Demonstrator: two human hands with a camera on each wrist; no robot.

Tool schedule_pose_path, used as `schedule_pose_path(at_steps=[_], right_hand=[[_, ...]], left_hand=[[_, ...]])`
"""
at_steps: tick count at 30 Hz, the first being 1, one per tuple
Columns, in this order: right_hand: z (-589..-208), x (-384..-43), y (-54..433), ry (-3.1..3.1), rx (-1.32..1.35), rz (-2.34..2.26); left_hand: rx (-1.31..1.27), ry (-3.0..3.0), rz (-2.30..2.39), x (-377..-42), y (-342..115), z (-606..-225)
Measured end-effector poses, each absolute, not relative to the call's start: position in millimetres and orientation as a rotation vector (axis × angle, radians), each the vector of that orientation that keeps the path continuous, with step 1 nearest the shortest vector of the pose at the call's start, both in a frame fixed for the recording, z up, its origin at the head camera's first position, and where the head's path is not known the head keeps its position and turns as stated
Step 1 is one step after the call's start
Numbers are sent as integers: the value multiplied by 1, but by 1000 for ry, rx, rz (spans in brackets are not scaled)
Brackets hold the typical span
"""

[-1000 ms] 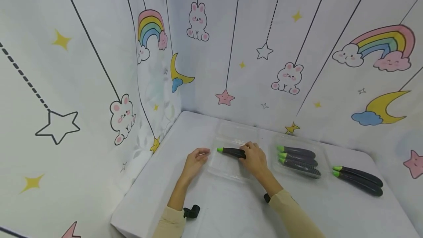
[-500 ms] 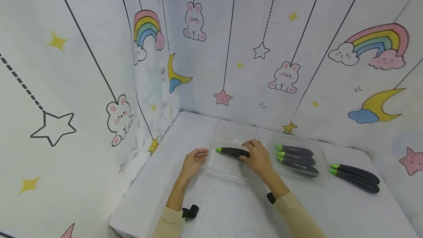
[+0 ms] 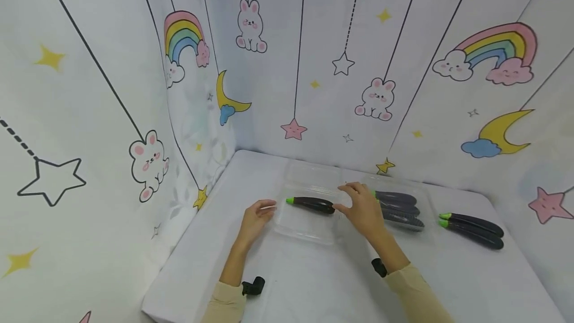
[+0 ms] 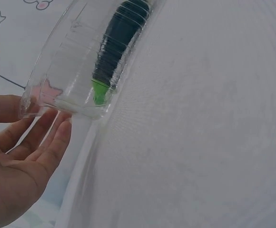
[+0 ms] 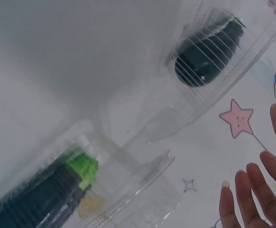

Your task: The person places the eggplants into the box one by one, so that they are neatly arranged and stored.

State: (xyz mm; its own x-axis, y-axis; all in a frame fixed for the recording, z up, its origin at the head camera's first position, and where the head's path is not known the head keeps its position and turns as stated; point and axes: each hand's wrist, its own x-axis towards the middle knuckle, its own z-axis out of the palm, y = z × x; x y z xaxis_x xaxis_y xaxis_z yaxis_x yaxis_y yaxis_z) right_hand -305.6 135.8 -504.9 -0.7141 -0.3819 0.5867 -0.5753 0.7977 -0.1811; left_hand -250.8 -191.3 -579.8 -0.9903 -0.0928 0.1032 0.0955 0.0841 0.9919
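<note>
One dark eggplant (image 3: 311,205) with a bright green stem end lies in a transparent plastic box (image 3: 305,233), stem to the left. My left hand (image 3: 254,223) is at the box's left edge, fingers fairly straight; in the left wrist view its thumb and fingers (image 4: 54,152) come up to the rim, apparently touching it. My right hand (image 3: 364,211) hovers just right of that eggplant, thumb and fingers spread, holding nothing. It partly hides a second transparent box (image 3: 430,213) with several eggplants (image 3: 401,209). The right wrist view shows spread right fingers (image 5: 257,190) beside the boxes.
Two more eggplants (image 3: 473,232) lie side by side on the white tabletop (image 3: 314,283) at the right. An open transparent lid (image 3: 314,174) extends behind the near box. Printed cloth walls (image 3: 269,79) stand behind and to the left.
My right hand has let go of the eggplant, leaving it in the box, and moved right toward the second box. My left hand stays at the box's left edge. The head view has shifted slightly.
</note>
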Motion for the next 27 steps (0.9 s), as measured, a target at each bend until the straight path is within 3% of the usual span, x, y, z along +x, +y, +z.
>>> schedule_pose_path(at_steps=[27], right_hand=[[-475, -288, 263, -2350, 441, 493]], left_hand=[[57, -2237, -2040, -247, -189, -577]])
